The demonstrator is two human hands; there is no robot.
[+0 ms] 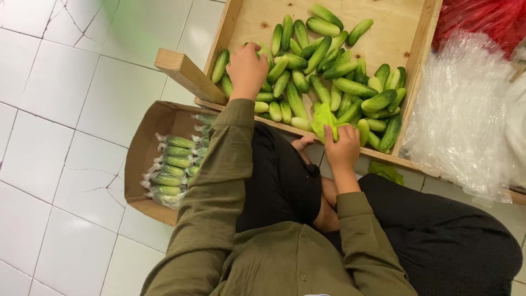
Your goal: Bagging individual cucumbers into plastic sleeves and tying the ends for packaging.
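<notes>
**Hands at the cucumber crate**

The left hand (247,70) is laid down among the loose cucumbers (329,66) in a shallow wooden crate (419,60), with its fingers curled over one cucumber (262,55) at the left of the pile; the grip appears closed on it, though the fingertips are hidden by the back of the hand. The right hand (342,147) is held at the near edge of the crate, its fingers pinched together on a crumpled light green bag (324,118) that lies against the cucumbers there.

To the left of the person's knees, an open cardboard box (143,148) is seen on the white tiled floor (66,109), and wrapped cucumbers (171,170) are stacked in rows inside it. A heap of clear plastic sheeting (466,109) is piled just right of the crate, and a red bag (487,19) is seen behind it at the upper right corner. Olive sleeves are worn on both arms.
</notes>
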